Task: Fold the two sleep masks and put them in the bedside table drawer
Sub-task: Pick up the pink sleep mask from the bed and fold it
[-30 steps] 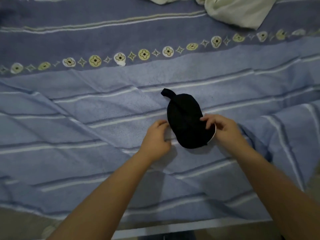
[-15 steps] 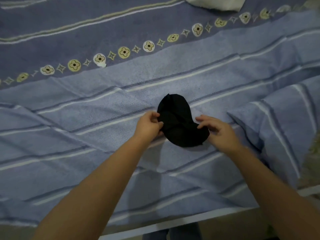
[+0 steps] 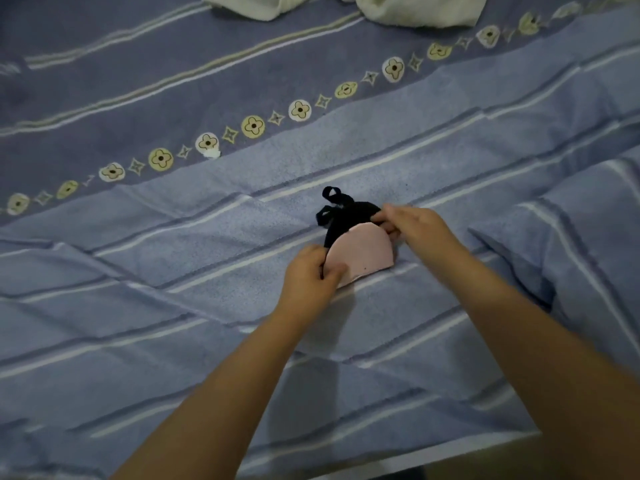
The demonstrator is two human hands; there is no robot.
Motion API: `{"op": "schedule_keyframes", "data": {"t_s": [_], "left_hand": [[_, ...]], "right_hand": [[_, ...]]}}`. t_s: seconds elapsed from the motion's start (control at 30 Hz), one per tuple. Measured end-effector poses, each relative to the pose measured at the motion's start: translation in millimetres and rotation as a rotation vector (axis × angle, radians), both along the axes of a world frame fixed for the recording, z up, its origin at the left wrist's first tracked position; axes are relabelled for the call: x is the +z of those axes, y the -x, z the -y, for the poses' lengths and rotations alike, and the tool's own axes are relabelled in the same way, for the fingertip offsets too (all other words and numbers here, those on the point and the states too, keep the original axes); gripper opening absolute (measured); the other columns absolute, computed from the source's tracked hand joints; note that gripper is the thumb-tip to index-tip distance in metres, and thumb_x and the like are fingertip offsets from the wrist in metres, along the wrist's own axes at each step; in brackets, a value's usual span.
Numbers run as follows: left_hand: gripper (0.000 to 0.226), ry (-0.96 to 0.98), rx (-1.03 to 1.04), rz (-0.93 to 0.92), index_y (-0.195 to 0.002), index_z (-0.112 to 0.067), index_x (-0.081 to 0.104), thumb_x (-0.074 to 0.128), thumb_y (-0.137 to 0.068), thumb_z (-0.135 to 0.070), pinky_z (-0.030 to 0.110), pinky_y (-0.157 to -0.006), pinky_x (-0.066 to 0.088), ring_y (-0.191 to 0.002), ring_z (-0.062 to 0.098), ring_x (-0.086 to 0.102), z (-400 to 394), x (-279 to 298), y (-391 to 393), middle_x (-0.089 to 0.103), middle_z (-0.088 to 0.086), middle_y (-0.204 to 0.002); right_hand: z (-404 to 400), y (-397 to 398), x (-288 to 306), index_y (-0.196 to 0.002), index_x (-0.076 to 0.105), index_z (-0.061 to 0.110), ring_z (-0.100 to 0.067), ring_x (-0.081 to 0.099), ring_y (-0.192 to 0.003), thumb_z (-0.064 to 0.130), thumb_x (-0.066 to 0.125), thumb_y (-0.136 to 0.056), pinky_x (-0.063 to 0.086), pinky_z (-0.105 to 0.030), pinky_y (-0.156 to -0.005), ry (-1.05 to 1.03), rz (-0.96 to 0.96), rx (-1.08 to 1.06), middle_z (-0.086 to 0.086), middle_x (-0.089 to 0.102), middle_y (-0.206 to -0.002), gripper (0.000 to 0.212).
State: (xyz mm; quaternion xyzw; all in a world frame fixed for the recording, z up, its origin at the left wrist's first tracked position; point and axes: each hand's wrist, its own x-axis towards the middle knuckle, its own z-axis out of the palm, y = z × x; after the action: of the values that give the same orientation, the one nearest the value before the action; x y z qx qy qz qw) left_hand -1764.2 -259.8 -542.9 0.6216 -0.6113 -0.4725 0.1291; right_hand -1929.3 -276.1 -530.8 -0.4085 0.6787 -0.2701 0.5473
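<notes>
Two hands are seen over a bed spread with a blue striped bedsheet (image 3: 173, 271), soft and creased, crossed by a band of pale flower motifs (image 3: 252, 126). Cream fabric (image 3: 415, 8) is bunched at the far edge. A folded sleep mask (image 3: 363, 252) lies on the sheet near the middle, its pink face rounded like a half dome, with black cloth and a looped black strap (image 3: 330, 197) behind it. Its near corner is pinched by the left hand (image 3: 308, 282); its far edge is clasped by the right hand (image 3: 415, 226).
</notes>
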Motion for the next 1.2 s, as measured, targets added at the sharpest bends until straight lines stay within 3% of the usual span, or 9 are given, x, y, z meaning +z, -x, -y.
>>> {"op": "schedule_keyframes", "data": {"t_s": [0.07, 0.23, 0.37, 0.47, 0.7, 0.77, 0.87, 0.97, 1.2], "left_hand": [[0.013, 0.073, -0.13, 0.053, -0.072, -0.012, 0.048, 0.053, -0.085, -0.011, 0.019, -0.053, 0.03, -0.061, 0.012, 0.037, 1.3, 3.5, -5.0, 0.039, -0.002, -0.069], [0.031, 0.108, -0.081, 0.01, -0.075, -0.026, 0.03, 0.056, -0.083, -0.012, 0.019, -0.048, 0.031, -0.058, 0.008, 0.04, 11.1, 18.4, -21.1, 0.039, -0.009, -0.066], [0.038, 0.087, -0.063, 0.014, -0.095, -0.017, 0.032, 0.065, -0.077, -0.013, 0.019, -0.051, 0.036, -0.06, 0.004, 0.045, 18.8, 32.2, -26.0, 0.044, -0.01, -0.066], [0.033, 0.03, -0.146, 0.078, -0.097, -0.017, 0.041, 0.066, -0.076, -0.016, 0.013, -0.047, 0.038, -0.059, 0.002, 0.044, 20.0, 35.5, -26.9, 0.046, -0.011, -0.064], [0.014, -0.237, -0.011, -0.153, -0.076, -0.023, 0.056, 0.055, -0.084, -0.012, 0.025, -0.064, 0.041, -0.07, 0.014, 0.052, 6.0, 37.7, -46.0, 0.055, -0.006, -0.072], [0.021, -0.245, 0.066, -0.2, -0.073, -0.028, 0.052, 0.053, -0.086, -0.012, 0.025, -0.065, 0.041, -0.071, 0.013, 0.051, 3.7, 45.8, -50.0, 0.054, -0.006, -0.075], [0.025, -0.202, 0.079, -0.199, -0.066, -0.026, 0.047, 0.053, -0.084, -0.01, 0.017, -0.055, 0.039, -0.064, 0.01, 0.047, 5.7, 74.0, -52.4, 0.049, -0.005, -0.07], [0.03, -0.113, 0.028, -0.237, -0.062, -0.024, 0.044, 0.057, -0.079, -0.004, 0.006, -0.043, 0.037, -0.058, 0.009, 0.045, 12.5, 127.9, -53.9, 0.048, -0.004, -0.065], [0.032, 0.235, -0.02, -0.313, -0.067, -0.03, 0.051, 0.067, -0.073, -0.003, 0.007, -0.052, 0.045, -0.054, -0.008, 0.055, 21.9, 298.4, -70.4, 0.058, -0.009, -0.07]], "right_hand": [[9.0, 0.1, 9.2, -0.081, 0.063, 0.019, 0.004, 0.053, -0.054, 0.033, 0.044, -0.089, 0.038, -0.005, -0.046, -0.049, 0.075, 0.056, 0.003, 0.057, -0.071, 0.025], [19.9, -14.9, 22.3, -0.095, 0.059, 0.023, 0.001, 0.046, -0.058, 0.04, 0.06, -0.079, 0.038, -0.016, -0.051, -0.052, -0.082, 0.255, 0.014, 0.05, -0.067, 0.024], [25.8, -27.5, 29.0, -0.064, 0.057, 0.013, -0.003, 0.044, -0.045, 0.05, 0.058, -0.076, 0.031, -0.022, -0.052, -0.095, -0.049, 0.221, 0.002, 0.047, -0.056, 0.039], [29.7, -39.0, 26.6, -0.057, 0.051, 0.005, -0.014, 0.039, -0.049, 0.024, 0.065, -0.077, 0.028, -0.026, -0.052, -0.099, -0.08, 0.259, -0.006, 0.038, -0.055, 0.03], [24.5, -17.8, 12.3, -0.059, 0.047, 0.012, -0.014, 0.043, -0.05, 0.009, 0.047, -0.082, 0.035, -0.024, -0.047, -0.244, 0.201, -0.636, -0.004, 0.046, -0.06, 0.023], [15.4, -10.2, 17.6, -0.078, 0.052, 0.008, -0.015, 0.049, -0.059, 0.009, 0.048, -0.083, 0.038, -0.025, -0.051, -0.288, 0.206, -0.526, -0.006, 0.051, -0.072, 0.007], [-2.0, -9.0, 46.2, -0.119, 0.044, 0.019, -0.016, 0.049, -0.098, 0.004, 0.053, -0.082, 0.044, -0.03, -0.079, -0.025, -0.024, -0.147, -0.003, 0.049, -0.111, 0.041], [-7.2, -10.5, 114.9, -0.113, 0.044, 0.032, -0.006, 0.034, -0.119, -0.006, 0.054, -0.078, 0.03, -0.017, -0.094, 0.383, -0.132, 0.272, 0.01, 0.036, -0.128, 0.052], [-2.7, -19.2, 288.5, -0.095, 0.051, 0.031, 0.011, 0.061, -0.068, -0.021, 0.032, -0.079, 0.048, -0.004, -0.061, 0.539, 0.1, 0.316, 0.009, 0.056, -0.092, 0.057]]}}
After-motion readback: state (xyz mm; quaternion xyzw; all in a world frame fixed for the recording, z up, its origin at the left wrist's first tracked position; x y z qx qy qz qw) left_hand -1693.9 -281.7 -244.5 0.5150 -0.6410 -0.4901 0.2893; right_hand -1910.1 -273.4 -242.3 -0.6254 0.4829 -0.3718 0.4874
